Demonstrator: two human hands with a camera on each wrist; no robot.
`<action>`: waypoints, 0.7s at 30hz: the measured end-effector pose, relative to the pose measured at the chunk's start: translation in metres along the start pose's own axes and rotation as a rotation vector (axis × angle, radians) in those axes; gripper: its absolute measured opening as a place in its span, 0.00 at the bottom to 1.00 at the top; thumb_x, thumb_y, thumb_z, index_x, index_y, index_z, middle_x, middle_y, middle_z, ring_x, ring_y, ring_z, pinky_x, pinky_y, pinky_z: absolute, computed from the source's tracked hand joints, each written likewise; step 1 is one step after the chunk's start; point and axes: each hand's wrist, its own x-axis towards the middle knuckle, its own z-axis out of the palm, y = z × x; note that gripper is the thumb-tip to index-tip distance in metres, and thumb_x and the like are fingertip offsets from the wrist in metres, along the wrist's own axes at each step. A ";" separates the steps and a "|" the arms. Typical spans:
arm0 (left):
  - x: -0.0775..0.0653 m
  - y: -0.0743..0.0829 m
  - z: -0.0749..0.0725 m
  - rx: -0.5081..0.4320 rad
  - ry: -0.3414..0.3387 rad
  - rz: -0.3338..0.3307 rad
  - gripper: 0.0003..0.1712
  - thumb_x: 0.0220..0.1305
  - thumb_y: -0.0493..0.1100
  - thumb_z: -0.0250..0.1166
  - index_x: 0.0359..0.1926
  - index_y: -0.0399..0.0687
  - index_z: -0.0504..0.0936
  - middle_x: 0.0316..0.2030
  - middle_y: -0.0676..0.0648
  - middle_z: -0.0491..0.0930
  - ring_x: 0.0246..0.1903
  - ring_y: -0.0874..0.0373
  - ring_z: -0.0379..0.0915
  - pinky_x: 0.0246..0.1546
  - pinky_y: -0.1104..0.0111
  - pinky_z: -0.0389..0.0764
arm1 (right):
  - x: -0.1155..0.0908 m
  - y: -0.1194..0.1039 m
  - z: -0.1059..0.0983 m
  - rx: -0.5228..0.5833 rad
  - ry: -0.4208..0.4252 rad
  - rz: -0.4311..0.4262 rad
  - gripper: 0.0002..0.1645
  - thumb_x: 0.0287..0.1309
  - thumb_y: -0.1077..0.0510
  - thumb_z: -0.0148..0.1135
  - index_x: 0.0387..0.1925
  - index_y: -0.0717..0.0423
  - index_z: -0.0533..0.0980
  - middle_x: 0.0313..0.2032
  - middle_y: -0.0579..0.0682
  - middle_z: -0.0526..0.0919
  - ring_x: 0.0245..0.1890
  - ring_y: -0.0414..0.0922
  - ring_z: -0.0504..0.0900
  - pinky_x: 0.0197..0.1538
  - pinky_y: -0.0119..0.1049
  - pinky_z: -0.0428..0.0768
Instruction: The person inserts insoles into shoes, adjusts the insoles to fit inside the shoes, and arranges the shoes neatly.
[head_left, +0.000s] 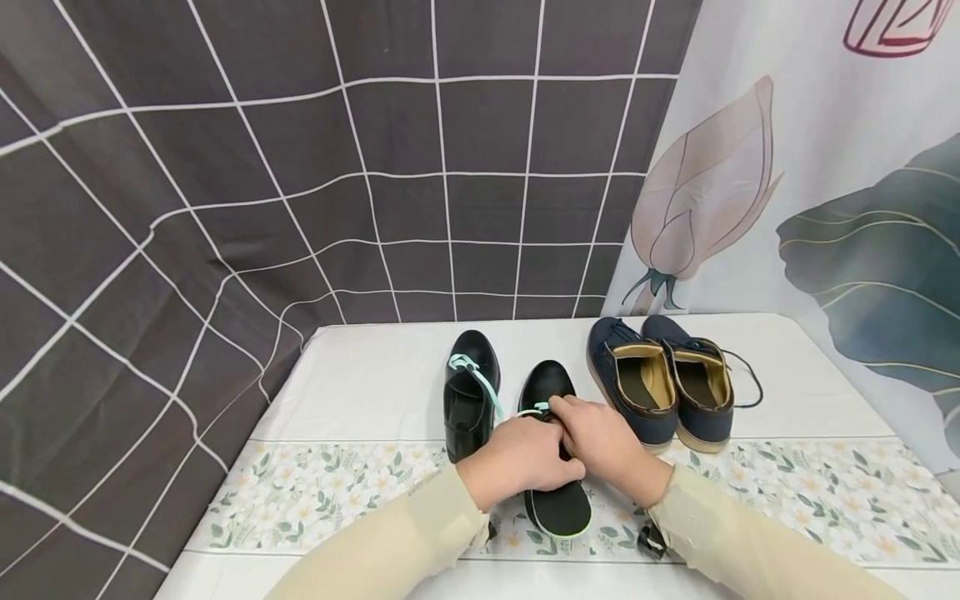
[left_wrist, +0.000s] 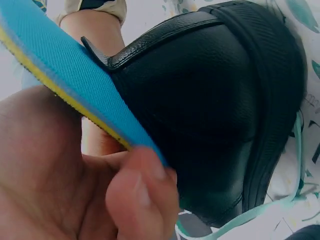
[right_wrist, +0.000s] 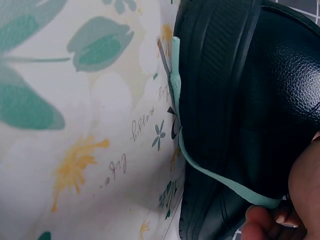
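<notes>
My left hand (head_left: 525, 457) pinches an insole (left_wrist: 75, 75) between thumb and fingers. The insole has a blue fabric face and a yellow edge in the left wrist view; from the head its dark heel end sticks out toward me from a black leather shoe (head_left: 547, 383), its front part hidden under my hands. Across the shoe's opening, my right hand (head_left: 603, 437) grips the upper by the laces, fingertips right at a mint-green lace (right_wrist: 235, 187). Just left stands the other black shoe (head_left: 471, 375), with mint-green lace trailing over its side.
Two navy shoes (head_left: 637, 400) with tan linings stand side by side to the right, one lace looping outward. Everything rests on a white table cover (head_left: 360, 375) with a floral band. A dark grid curtain (head_left: 480, 167) hangs behind, a printed pale curtain (head_left: 750, 275) at right.
</notes>
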 end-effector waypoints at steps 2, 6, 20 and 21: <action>-0.003 0.001 0.000 0.001 -0.046 -0.021 0.38 0.59 0.75 0.57 0.61 0.60 0.78 0.53 0.47 0.87 0.45 0.54 0.83 0.38 0.60 0.84 | 0.001 0.000 0.000 0.003 -0.004 0.000 0.11 0.62 0.57 0.65 0.29 0.49 0.70 0.22 0.43 0.72 0.18 0.40 0.70 0.21 0.37 0.73; -0.009 0.004 -0.002 -0.026 -0.095 -0.042 0.51 0.53 0.81 0.58 0.69 0.55 0.70 0.56 0.46 0.85 0.38 0.55 0.82 0.34 0.63 0.82 | 0.002 -0.001 -0.001 0.024 -0.024 0.014 0.13 0.65 0.55 0.63 0.27 0.47 0.69 0.21 0.41 0.70 0.17 0.38 0.67 0.21 0.34 0.71; -0.011 0.011 -0.018 -0.051 -0.160 0.099 0.19 0.65 0.56 0.60 0.23 0.51 0.81 0.20 0.50 0.81 0.07 0.60 0.72 0.13 0.68 0.73 | 0.003 -0.003 -0.002 0.019 -0.039 0.013 0.12 0.64 0.55 0.63 0.27 0.46 0.69 0.23 0.43 0.73 0.19 0.41 0.72 0.21 0.39 0.74; -0.010 0.010 -0.019 -0.055 -0.160 0.117 0.21 0.66 0.54 0.60 0.18 0.52 0.79 0.16 0.51 0.79 0.07 0.60 0.71 0.12 0.69 0.72 | 0.003 -0.002 -0.002 0.014 -0.039 0.008 0.12 0.64 0.55 0.64 0.28 0.47 0.70 0.23 0.43 0.73 0.19 0.42 0.73 0.21 0.40 0.74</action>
